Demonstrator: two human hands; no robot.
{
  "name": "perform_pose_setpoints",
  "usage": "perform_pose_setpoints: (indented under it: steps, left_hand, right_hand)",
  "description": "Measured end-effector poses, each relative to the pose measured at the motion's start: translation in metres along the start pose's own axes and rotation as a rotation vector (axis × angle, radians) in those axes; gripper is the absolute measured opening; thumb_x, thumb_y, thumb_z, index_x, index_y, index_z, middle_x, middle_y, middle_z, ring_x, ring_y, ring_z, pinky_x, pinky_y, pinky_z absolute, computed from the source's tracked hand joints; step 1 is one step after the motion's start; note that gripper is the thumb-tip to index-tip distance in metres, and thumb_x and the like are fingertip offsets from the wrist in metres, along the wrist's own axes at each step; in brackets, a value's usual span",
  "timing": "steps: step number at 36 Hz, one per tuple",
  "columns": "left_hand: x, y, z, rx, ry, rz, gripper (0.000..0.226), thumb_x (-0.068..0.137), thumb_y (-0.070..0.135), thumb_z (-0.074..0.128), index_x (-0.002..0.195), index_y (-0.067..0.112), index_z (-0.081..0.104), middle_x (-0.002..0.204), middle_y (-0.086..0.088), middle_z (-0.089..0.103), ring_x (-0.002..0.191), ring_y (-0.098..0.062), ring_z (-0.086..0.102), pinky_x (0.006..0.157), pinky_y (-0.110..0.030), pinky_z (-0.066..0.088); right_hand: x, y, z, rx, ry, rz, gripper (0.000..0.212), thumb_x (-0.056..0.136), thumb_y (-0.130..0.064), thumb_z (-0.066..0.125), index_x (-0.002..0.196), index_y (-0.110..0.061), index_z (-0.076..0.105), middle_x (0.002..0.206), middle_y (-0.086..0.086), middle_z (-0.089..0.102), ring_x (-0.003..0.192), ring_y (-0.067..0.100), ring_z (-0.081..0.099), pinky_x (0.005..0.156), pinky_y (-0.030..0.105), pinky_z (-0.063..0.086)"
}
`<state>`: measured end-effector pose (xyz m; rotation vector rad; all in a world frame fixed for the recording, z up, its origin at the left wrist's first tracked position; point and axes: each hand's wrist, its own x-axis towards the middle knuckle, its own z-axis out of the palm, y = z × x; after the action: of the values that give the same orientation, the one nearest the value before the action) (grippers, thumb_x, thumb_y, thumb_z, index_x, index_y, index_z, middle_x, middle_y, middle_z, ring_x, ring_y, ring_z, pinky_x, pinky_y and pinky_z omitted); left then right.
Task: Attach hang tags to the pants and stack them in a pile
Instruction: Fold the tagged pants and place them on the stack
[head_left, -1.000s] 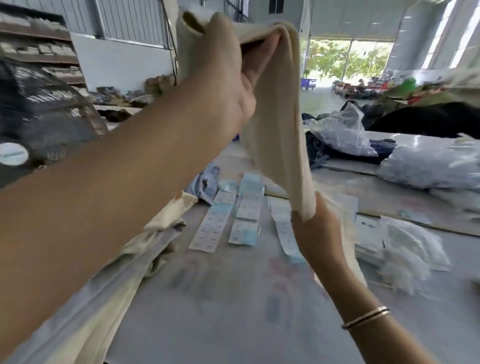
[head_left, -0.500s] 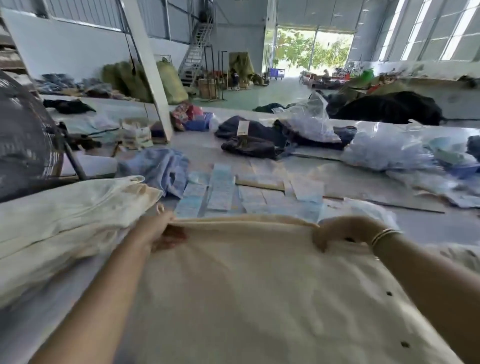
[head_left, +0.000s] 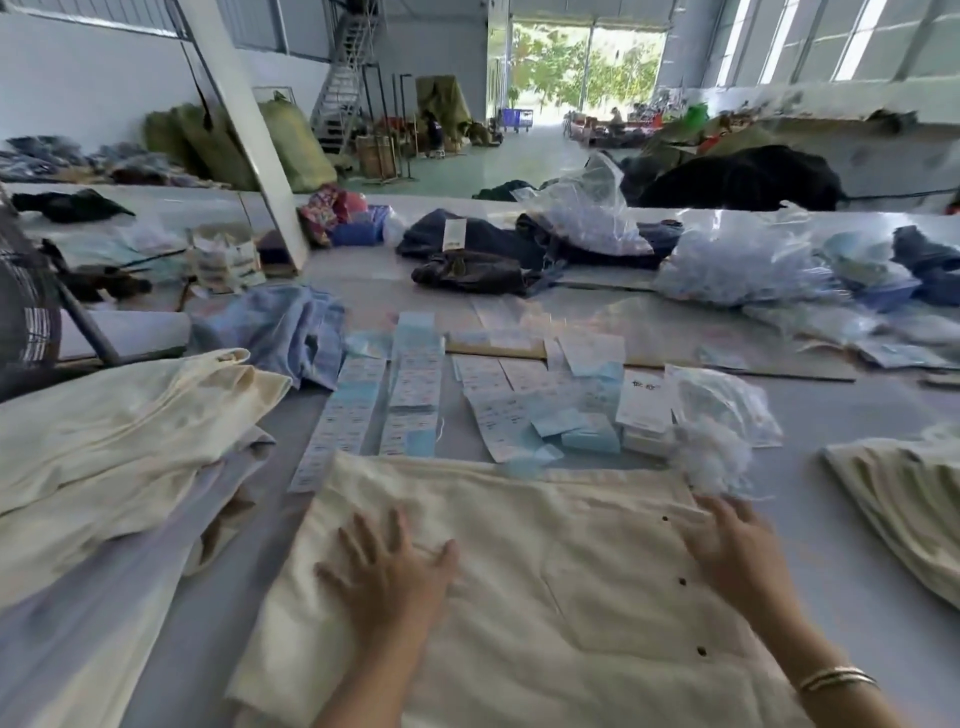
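Now that the cream pants (head_left: 519, 597), held up a second ago, lie flat at my 6 o'clock, left hand (head_left: 387, 577) presses them spread-fingered; right hand (head_left: 737, 545) rests open at their 3 o'clock edge. Hang tags (head_left: 644, 402) wait at 12, so tagging comes next, I reckon.

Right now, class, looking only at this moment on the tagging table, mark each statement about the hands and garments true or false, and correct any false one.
1. The left hand lies flat, fingers spread, on the cream cotton pants. True.
2. The right hand pinches a paper tag. False: it rests on the pants' right edge, holding nothing visible.
3. The strips of printed white-and-blue paper tags lie beyond the pants. True.
4. The folded cream garments are piled on the person's right. False: the pile sits on the left.
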<state>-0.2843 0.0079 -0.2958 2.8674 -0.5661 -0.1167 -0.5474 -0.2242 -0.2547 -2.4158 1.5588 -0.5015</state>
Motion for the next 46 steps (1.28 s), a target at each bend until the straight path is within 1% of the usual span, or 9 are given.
perform_pose_setpoints:
  steps: [6,11,15,18,22,27,31,40,46]
  left_hand:
    - [-0.006,0.007,-0.005,0.008,-0.009,0.016,0.082,0.085,0.075,0.031,0.153,0.031,0.017,0.161,-0.014,0.008,0.148,-0.03,0.002,0.112,-0.063,0.0]
    - [-0.015,0.021,-0.015,-0.056,-0.001,0.135,0.058,0.095,0.046,0.045,0.148,0.027,0.032,0.158,-0.011,0.021,0.146,-0.027,0.015,0.116,-0.049,0.011]
    - [-0.042,0.034,-0.025,-0.843,-0.105,0.348,0.026,0.089,0.0,0.057,0.1,0.017,0.075,0.1,-0.01,0.07,0.092,-0.022,0.065,0.082,-0.022,0.048]
    - [-0.065,0.047,-0.034,-1.406,-0.573,0.171,0.021,0.097,0.011,0.049,0.097,0.015,0.07,0.08,-0.012,0.068,0.065,-0.016,0.065,0.058,-0.024,0.053]
    - [-0.076,0.047,-0.031,-1.751,-0.952,0.035,0.057,0.098,0.051,0.033,0.127,0.01,0.061,0.121,-0.017,0.065,0.114,-0.03,0.062,0.1,-0.044,0.047]
    - [-0.075,0.036,-0.02,-1.618,-0.773,0.1,0.031,0.099,0.014,0.043,0.12,0.001,0.062,0.118,-0.027,0.063,0.111,-0.039,0.061,0.102,-0.051,0.045]
    - [-0.074,0.04,-0.013,-1.582,-0.661,0.076,0.027,0.097,0.003,0.045,0.119,0.004,0.061,0.112,-0.021,0.068,0.11,-0.038,0.062,0.103,-0.052,0.044]
    - [-0.074,0.037,-0.008,-1.602,-0.64,0.099,0.023,0.094,0.007,0.054,0.107,0.012,0.072,0.11,-0.018,0.07,0.107,-0.034,0.064,0.096,-0.045,0.049]
    - [-0.073,0.037,-0.006,-1.571,-0.607,0.087,0.022,0.094,0.004,0.055,0.109,0.01,0.069,0.107,-0.019,0.07,0.106,-0.039,0.063,0.099,-0.053,0.047]
  right_hand:
    - [0.004,0.066,-0.062,0.128,-0.53,0.596,0.045,0.079,-0.05,0.071,0.092,-0.008,0.059,0.086,0.009,0.066,0.08,0.028,0.062,0.065,0.029,0.042]
    - [0.0,0.028,-0.088,0.49,-0.733,0.492,0.026,0.086,-0.016,0.066,0.105,0.001,0.062,0.093,0.022,0.072,0.086,0.035,0.069,0.082,0.048,0.056]
    - [-0.012,-0.046,-0.107,0.739,-0.821,0.27,0.021,0.087,-0.009,0.063,0.107,-0.002,0.062,0.088,0.017,0.073,0.072,0.027,0.07,0.066,0.035,0.059]
    - [-0.041,-0.104,-0.09,0.622,-0.764,0.106,0.018,0.088,-0.02,0.065,0.105,-0.017,0.06,0.079,0.007,0.066,0.06,0.015,0.06,0.052,0.022,0.05]
    - [-0.079,-0.149,-0.04,0.72,-0.763,0.029,0.03,0.099,-0.044,0.041,0.104,-0.02,0.058,0.07,0.004,0.061,0.048,0.011,0.053,0.044,0.015,0.04]
    - [-0.11,-0.14,0.003,1.058,-0.376,0.226,0.026,0.099,-0.029,0.044,0.094,-0.009,0.06,0.065,0.004,0.057,0.053,0.011,0.053,0.056,0.028,0.047]
    - [-0.111,-0.138,0.009,1.112,-0.238,0.214,0.012,0.096,-0.029,0.051,0.099,-0.018,0.057,0.056,-0.005,0.059,0.05,0.008,0.056,0.05,0.02,0.047]
    - [-0.1,-0.147,0.008,0.614,-0.332,0.115,0.052,0.076,-0.055,0.07,0.109,-0.026,0.042,0.098,-0.005,0.063,0.085,0.01,0.061,0.067,0.023,0.043]
    - [-0.101,-0.139,0.015,0.634,-0.265,0.03,0.012,0.09,-0.032,0.06,0.099,-0.023,0.058,0.078,-0.009,0.064,0.063,0.001,0.059,0.049,0.011,0.042]
